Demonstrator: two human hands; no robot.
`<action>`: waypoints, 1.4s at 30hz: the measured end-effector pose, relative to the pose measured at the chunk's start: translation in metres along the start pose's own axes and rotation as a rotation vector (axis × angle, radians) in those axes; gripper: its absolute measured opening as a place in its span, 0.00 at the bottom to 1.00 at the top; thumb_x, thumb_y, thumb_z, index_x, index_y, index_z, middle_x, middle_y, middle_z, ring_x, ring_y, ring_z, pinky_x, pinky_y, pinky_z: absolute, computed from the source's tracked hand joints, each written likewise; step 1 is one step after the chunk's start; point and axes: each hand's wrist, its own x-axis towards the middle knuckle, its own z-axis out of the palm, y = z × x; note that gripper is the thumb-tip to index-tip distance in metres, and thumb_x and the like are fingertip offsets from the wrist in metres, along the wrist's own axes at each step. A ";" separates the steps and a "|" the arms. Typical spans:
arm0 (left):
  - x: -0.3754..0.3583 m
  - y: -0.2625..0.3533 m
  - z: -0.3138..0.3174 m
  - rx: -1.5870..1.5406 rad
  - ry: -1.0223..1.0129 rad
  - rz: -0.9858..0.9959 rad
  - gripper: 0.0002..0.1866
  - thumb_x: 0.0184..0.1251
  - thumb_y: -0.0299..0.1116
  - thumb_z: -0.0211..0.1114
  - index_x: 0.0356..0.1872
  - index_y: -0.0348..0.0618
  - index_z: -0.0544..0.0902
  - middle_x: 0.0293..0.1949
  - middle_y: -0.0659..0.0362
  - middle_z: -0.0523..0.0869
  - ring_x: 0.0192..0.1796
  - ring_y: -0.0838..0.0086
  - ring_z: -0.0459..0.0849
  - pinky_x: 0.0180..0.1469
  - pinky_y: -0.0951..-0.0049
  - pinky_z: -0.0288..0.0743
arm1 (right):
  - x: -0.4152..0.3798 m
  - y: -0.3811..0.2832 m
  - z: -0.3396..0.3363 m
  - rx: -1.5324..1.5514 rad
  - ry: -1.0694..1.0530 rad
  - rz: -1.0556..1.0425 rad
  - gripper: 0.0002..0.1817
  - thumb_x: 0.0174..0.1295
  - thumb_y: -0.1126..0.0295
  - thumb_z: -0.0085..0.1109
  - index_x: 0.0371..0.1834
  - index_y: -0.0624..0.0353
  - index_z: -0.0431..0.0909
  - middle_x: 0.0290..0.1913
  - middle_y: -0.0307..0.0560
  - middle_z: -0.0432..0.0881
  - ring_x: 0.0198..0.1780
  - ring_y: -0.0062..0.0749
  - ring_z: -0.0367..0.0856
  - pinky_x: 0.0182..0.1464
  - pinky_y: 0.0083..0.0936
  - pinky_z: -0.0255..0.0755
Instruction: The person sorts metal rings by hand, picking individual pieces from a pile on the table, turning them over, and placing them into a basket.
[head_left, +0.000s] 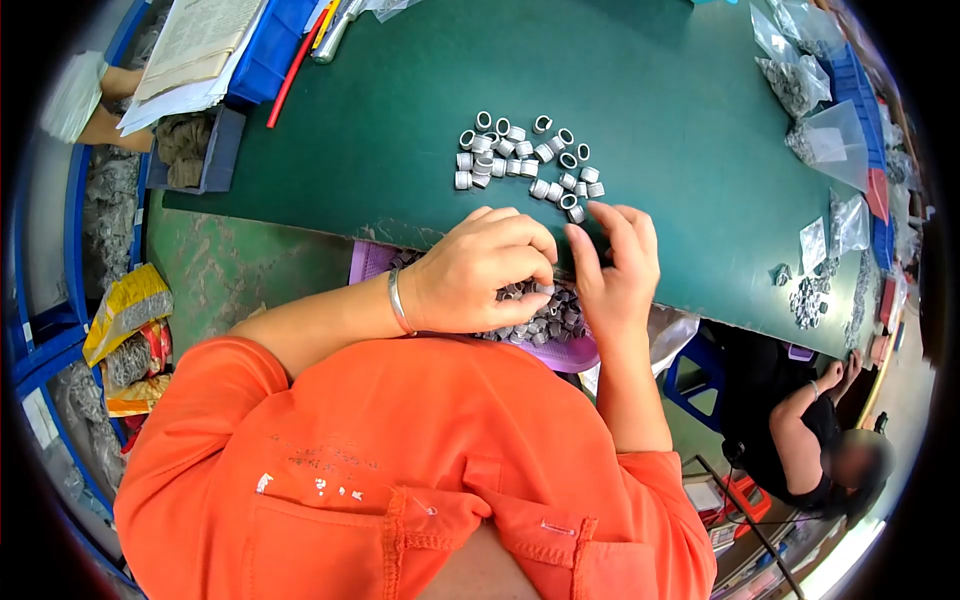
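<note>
Orange fabric of the person's shirt [400,470] fills the bottom of the head view, and both bare forearms run up from it to meet over a shallow purple plastic tray [372,262] at the near edge of the dark green table top [680,130]. That tray holds a heap of small grey metal ring-shaped sleeves [555,318], and the heap lies directly under and between the two hands, touching the fingertips. The left hand [480,272], with a thin silver bangle [397,302] at its wrist, is curled knuckles-up, its fingers bent down and closed around some of the rings; exactly how many it pinches cannot be told. The right hand [615,265] stands just beside it, palm turned toward the left hand, fingers half bent and loosely spread, the tips resting at the far rim of the heap. Neither hand is clearly nearer; both are on it. Just beyond the fingertips, farther up the table, sits a loose cluster of upright grey metal rings [525,160], set apart from the tray, their open ends mostly facing up. Clear plastic bags of small parts [820,140] lie along the right edge, and another person in dark clothes [800,440] sits at lower right.
</note>
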 end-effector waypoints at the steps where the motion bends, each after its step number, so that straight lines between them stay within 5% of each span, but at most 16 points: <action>1: 0.000 -0.001 0.000 0.003 0.000 0.000 0.08 0.46 0.24 0.67 0.26 0.43 0.76 0.32 0.60 0.78 0.35 0.66 0.77 0.40 0.69 0.70 | 0.002 0.003 0.004 -0.071 -0.022 -0.022 0.10 0.48 0.78 0.64 0.35 0.63 0.78 0.35 0.49 0.76 0.37 0.41 0.74 0.39 0.30 0.68; 4: -0.001 -0.004 0.000 -0.003 0.093 -0.079 0.10 0.43 0.22 0.70 0.27 0.42 0.78 0.33 0.58 0.80 0.37 0.67 0.79 0.41 0.70 0.71 | 0.002 0.005 0.004 0.064 -0.021 -0.012 0.09 0.47 0.79 0.65 0.33 0.63 0.78 0.37 0.49 0.78 0.36 0.38 0.77 0.36 0.26 0.71; 7: -0.001 0.000 0.000 -0.173 0.156 -0.370 0.08 0.49 0.22 0.69 0.30 0.38 0.80 0.33 0.59 0.81 0.30 0.77 0.79 0.31 0.79 0.74 | -0.008 0.001 0.001 0.290 -0.070 0.048 0.11 0.47 0.83 0.64 0.34 0.63 0.76 0.39 0.47 0.80 0.36 0.30 0.79 0.34 0.19 0.73; 10: 0.002 0.000 0.005 -0.250 0.164 -0.362 0.08 0.53 0.23 0.69 0.35 0.36 0.81 0.33 0.59 0.82 0.29 0.82 0.79 0.30 0.82 0.74 | -0.017 -0.007 0.006 0.647 0.045 0.069 0.19 0.48 0.87 0.63 0.43 0.66 0.70 0.39 0.47 0.79 0.37 0.26 0.79 0.36 0.17 0.74; 18: 0.004 0.000 0.006 -0.360 0.146 -0.388 0.07 0.52 0.21 0.68 0.33 0.35 0.80 0.33 0.58 0.83 0.32 0.79 0.81 0.34 0.80 0.75 | -0.025 -0.008 0.001 0.550 0.025 -0.029 0.18 0.50 0.88 0.59 0.43 0.66 0.70 0.40 0.51 0.78 0.40 0.29 0.79 0.41 0.20 0.73; 21: 0.005 -0.002 0.006 -0.290 0.241 -0.214 0.06 0.51 0.20 0.67 0.30 0.38 0.80 0.32 0.58 0.82 0.34 0.74 0.81 0.36 0.78 0.75 | -0.019 -0.014 -0.005 0.792 0.002 0.211 0.11 0.55 0.88 0.52 0.42 0.68 0.71 0.42 0.50 0.77 0.41 0.28 0.79 0.43 0.20 0.74; 25: 0.002 -0.004 0.001 -0.229 0.181 -0.094 0.08 0.47 0.15 0.65 0.26 0.40 0.79 0.34 0.58 0.82 0.37 0.68 0.80 0.39 0.74 0.74 | -0.008 -0.001 -0.004 0.439 -0.010 0.186 0.09 0.55 0.84 0.55 0.39 0.66 0.75 0.40 0.48 0.77 0.38 0.26 0.78 0.38 0.20 0.73; 27: -0.001 -0.006 -0.001 -0.193 -0.028 0.041 0.10 0.42 0.12 0.61 0.24 0.41 0.78 0.35 0.58 0.81 0.38 0.66 0.78 0.41 0.72 0.72 | 0.000 0.001 0.001 0.227 -0.028 0.133 0.08 0.54 0.82 0.58 0.38 0.64 0.76 0.40 0.48 0.77 0.36 0.27 0.78 0.36 0.20 0.72; 31: -0.005 -0.007 0.004 -0.180 -0.002 -0.002 0.11 0.40 0.13 0.59 0.23 0.42 0.78 0.36 0.59 0.80 0.37 0.65 0.77 0.40 0.71 0.71 | 0.010 0.001 0.016 0.021 -0.028 -0.007 0.12 0.47 0.76 0.66 0.36 0.62 0.76 0.37 0.49 0.77 0.37 0.41 0.76 0.36 0.28 0.72; 34: -0.003 -0.008 0.001 -0.124 0.075 -0.093 0.10 0.43 0.12 0.58 0.24 0.40 0.78 0.34 0.58 0.80 0.36 0.68 0.78 0.36 0.73 0.72 | 0.007 0.009 0.017 0.035 -0.035 -0.094 0.12 0.47 0.79 0.65 0.35 0.62 0.75 0.38 0.47 0.78 0.37 0.33 0.77 0.37 0.24 0.71; 36: -0.003 -0.006 -0.001 -0.140 0.137 -0.266 0.09 0.51 0.13 0.59 0.31 0.38 0.78 0.34 0.58 0.81 0.35 0.76 0.80 0.34 0.79 0.74 | 0.001 0.004 0.012 0.470 -0.086 0.291 0.13 0.50 0.83 0.62 0.39 0.63 0.73 0.40 0.46 0.79 0.38 0.25 0.78 0.39 0.19 0.72; 37: -0.002 -0.004 0.000 -0.140 0.137 -0.263 0.09 0.51 0.13 0.59 0.31 0.38 0.78 0.34 0.58 0.81 0.35 0.76 0.80 0.34 0.79 0.74 | 0.001 0.000 0.009 0.469 -0.084 0.289 0.13 0.50 0.83 0.62 0.39 0.63 0.73 0.40 0.46 0.79 0.38 0.25 0.78 0.39 0.19 0.72; 39: 0.001 -0.003 0.003 -0.328 0.194 -0.423 0.09 0.55 0.16 0.61 0.37 0.36 0.77 0.36 0.59 0.81 0.36 0.81 0.81 0.37 0.82 0.76 | 0.002 -0.008 0.002 1.078 -0.080 0.461 0.16 0.52 0.87 0.58 0.44 0.66 0.70 0.41 0.48 0.79 0.41 0.22 0.78 0.42 0.17 0.73; 42: 0.003 0.000 0.005 -0.565 0.159 -0.556 0.09 0.58 0.19 0.62 0.40 0.34 0.76 0.37 0.58 0.81 0.38 0.80 0.81 0.41 0.80 0.77 | -0.001 -0.010 -0.004 1.210 -0.121 0.521 0.18 0.52 0.89 0.56 0.47 0.67 0.68 0.41 0.50 0.79 0.43 0.28 0.79 0.46 0.20 0.74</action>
